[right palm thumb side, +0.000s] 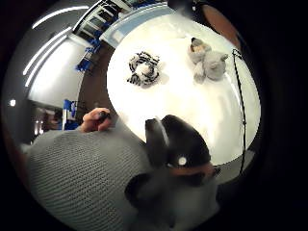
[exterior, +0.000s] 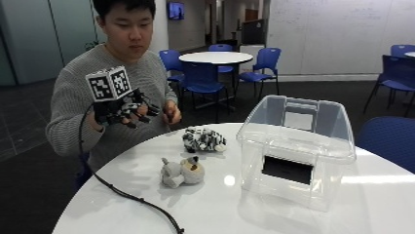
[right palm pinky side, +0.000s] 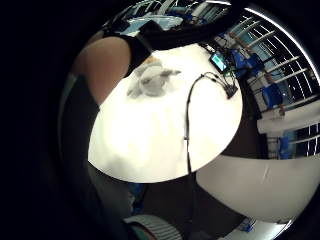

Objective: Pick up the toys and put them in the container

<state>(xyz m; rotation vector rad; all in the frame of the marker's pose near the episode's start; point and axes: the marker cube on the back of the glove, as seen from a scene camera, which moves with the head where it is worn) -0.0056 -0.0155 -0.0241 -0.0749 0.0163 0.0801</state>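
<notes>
A striped zebra plush [exterior: 202,140] lies on the round white table [exterior: 214,209] near its far edge. A grey plush toy [exterior: 181,173] lies on its side a little closer to the middle. To their right stands a clear plastic container [exterior: 295,146], open at the top. My gloved right hand [exterior: 123,112] is raised above the table's left edge, fingers loosely spread and holding nothing. The palm views show the zebra plush [right palm thumb side: 143,69] and the grey plush [right palm thumb side: 207,62] [right palm pinky side: 150,80] on the table below the hand.
A black cable [exterior: 129,195] trails from the glove across the left of the table. The person's bare hand [exterior: 172,113] hovers at the table's far edge. Blue chairs [exterior: 259,68] and another round table [exterior: 215,57] stand behind.
</notes>
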